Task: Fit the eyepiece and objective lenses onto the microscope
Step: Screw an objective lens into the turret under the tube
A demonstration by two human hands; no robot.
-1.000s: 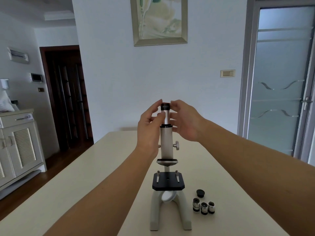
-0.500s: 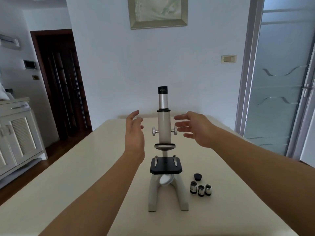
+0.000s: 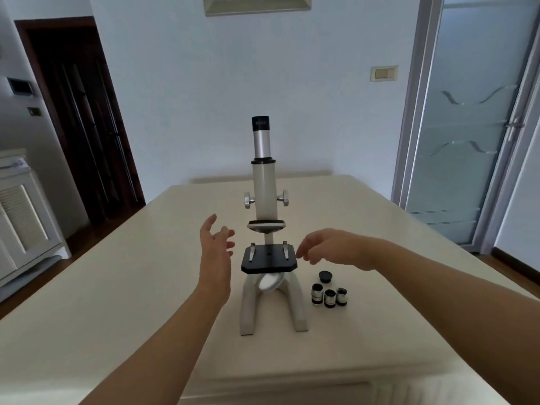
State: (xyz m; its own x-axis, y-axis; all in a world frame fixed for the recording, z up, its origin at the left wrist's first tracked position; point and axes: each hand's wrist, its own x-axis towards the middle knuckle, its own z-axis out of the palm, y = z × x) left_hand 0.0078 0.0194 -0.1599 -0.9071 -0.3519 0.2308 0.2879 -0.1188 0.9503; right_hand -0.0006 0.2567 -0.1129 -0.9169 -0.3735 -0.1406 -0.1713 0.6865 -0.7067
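- Head view: white microscope [image 3: 265, 197] stands upright on a cream table [image 3: 122, 287], its U-shaped foot planted on the tabletop.
- Eyepiece [image 3: 260, 124], black-capped, sits in the top of the silver draw tube [image 3: 262, 146]; pale lettering runs around its black collar but is too blurred to read.
- No other legible writing or brand mark shows on the microscope body, stage [image 3: 269, 260] or lenses.
- Left hand [image 3: 214, 254], just left of the stage, is held edge-on with the fingers [image 3: 226, 233] loosely spread and slightly curled; it grips nothing and touches nothing.
- Right hand [image 3: 336, 248], just right of the stage, hangs palm down with the fingers [image 3: 302, 252] drooping and relaxed; the fingertips lie close to the stage's right edge, contact not clear; it holds nothing.
- Three objective lenses [image 3: 329, 297], short black-and-silver barrels, stand upright in a close row on the table to the right of the foot, below the right hand and apart from it.
- Small black cap [image 3: 325, 276] lies on the table just behind that row.
- Nosepiece [image 3: 266, 225] under the body tube carries no objective on the side that shows.
- Round mirror [image 3: 270, 282] sits tilted between the arms of the foot, under the stage.
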